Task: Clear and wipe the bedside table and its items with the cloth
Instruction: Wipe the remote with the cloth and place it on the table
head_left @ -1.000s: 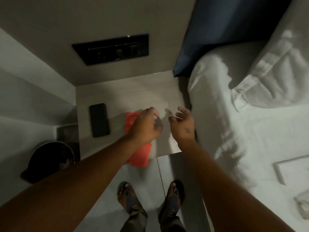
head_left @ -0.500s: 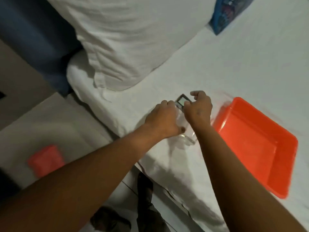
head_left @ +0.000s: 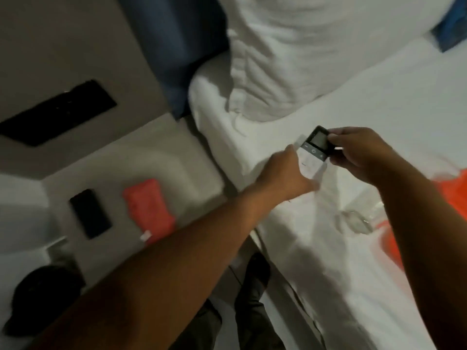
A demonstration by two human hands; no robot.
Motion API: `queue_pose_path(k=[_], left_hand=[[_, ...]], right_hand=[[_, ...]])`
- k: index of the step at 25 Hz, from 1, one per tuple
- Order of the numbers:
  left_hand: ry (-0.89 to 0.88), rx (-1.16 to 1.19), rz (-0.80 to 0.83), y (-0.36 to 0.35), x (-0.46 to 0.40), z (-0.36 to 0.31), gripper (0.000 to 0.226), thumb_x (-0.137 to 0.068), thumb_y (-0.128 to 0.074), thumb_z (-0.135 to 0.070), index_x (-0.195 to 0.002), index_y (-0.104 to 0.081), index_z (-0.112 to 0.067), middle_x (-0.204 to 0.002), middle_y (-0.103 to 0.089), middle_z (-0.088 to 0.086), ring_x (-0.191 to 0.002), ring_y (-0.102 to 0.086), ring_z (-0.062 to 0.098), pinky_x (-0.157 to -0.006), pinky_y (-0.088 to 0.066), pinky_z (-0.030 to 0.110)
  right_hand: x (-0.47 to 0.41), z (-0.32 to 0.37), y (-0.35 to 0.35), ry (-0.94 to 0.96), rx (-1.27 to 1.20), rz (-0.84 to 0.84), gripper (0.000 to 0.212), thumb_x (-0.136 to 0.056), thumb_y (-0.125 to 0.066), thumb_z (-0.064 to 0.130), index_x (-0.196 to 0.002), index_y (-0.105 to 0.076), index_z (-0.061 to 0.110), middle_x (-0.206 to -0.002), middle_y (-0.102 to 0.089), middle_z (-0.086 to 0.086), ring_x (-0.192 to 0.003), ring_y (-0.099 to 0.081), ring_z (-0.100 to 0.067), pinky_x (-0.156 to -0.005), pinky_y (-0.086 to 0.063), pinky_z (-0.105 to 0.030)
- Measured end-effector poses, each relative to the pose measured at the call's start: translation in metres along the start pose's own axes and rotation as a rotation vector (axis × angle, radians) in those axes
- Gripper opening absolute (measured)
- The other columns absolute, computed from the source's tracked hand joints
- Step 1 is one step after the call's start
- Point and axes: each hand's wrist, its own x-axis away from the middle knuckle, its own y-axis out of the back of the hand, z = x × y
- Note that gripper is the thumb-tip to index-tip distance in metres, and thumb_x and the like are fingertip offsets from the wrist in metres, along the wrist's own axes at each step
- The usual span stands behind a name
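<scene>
Above the white bed, both hands hold a small white remote (head_left: pixel 313 154) with a dark screen at its top. My right hand (head_left: pixel 358 152) pinches the screen end, while my left hand (head_left: pixel 285 178) grips the lower end. A clear glass (head_left: pixel 353 221) sits on the sheet below my right forearm, touched by neither hand. The folded red cloth (head_left: pixel 149 210) lies on the grey bedside table (head_left: pixel 121 157), beside a black phone (head_left: pixel 89 213).
An orange tray (head_left: pixel 454 188) lies on the bed at the right, partly behind my right arm. A pillow (head_left: pixel 290 59) fills the top. A black wall panel (head_left: pixel 58 112) hangs above the table, and a dark bin (head_left: pixel 43 296) stands on the floor at lower left.
The view has swung from the table to the bed and partly back. Both hands went from the cloth to the bed and now hold the remote above the glass.
</scene>
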Motion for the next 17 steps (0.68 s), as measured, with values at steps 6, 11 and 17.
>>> queue_pose_path(k=[6, 11, 17], left_hand=[[0.336, 1.302, 0.162, 0.087, 0.102, 0.145, 0.039, -0.087, -0.062, -0.052, -0.109, -0.073, -0.021, -0.105, -0.074, 0.011, -0.083, -0.075, 0.028, -0.072, -0.06, 0.038], [0.509, 1.681, -0.105, 0.102, 0.166, 0.259, 0.069, -0.1, -0.03, -0.063, -0.133, -0.059, -0.009, -0.112, -0.068, 0.019, -0.086, -0.067, 0.032, -0.078, -0.054, 0.043], [0.528, 1.688, -0.367, 0.09, 0.216, 0.332, 0.061, -0.095, -0.04, -0.06, -0.107, -0.067, -0.007, -0.097, -0.064, 0.019, -0.076, -0.066, 0.027, -0.068, -0.052, 0.036]], right_hand=[[0.061, 0.017, -0.195, 0.07, 0.038, 0.448, 0.02, -0.099, -0.053, 0.001, -0.112, -0.066, -0.005, -0.099, -0.065, -0.022, -0.089, -0.062, -0.031, -0.088, -0.053, -0.047], [0.087, -0.011, -0.339, 0.145, 0.197, 0.614, 0.018, -0.097, -0.058, 0.004, -0.085, -0.07, 0.009, -0.082, -0.073, -0.009, -0.072, -0.063, -0.018, -0.065, -0.057, -0.021], [0.077, -0.091, -0.418, 0.639, 1.222, 0.519, 0.054, -0.087, -0.061, 0.042, -0.132, -0.04, 0.021, -0.13, -0.042, -0.017, -0.111, -0.049, -0.038, -0.087, -0.051, -0.047]])
